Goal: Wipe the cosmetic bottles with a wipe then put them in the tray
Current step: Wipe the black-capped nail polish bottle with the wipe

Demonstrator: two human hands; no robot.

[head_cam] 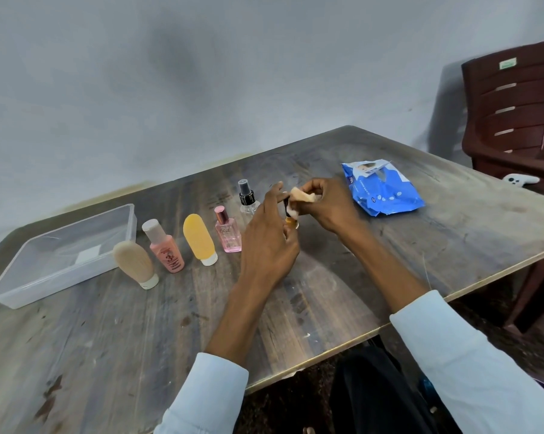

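Amber small bottle [291,221] stands upright, base gripped by left hand [269,242]; right hand [322,205] pinches wipe [300,195] against its upper end.

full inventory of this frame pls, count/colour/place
tray: 1, clear plastic, table left
beige tube: 1, standing on cap, beside tray
pink bottle: 1, right of beige tube
yellow tube: 1, on cap, centre row
pink perfume bottle: 1, right of yellow tube
spray bottle: 1, clear, black top, behind row
amber bottle: 1, in left hand
wipe: 1, whitish, in right hand
wipes pack: 1, blue, table right
chair: 1, maroon, far right
table: 1, wood
left hand: holds amber bottle
right hand: pinches wipe
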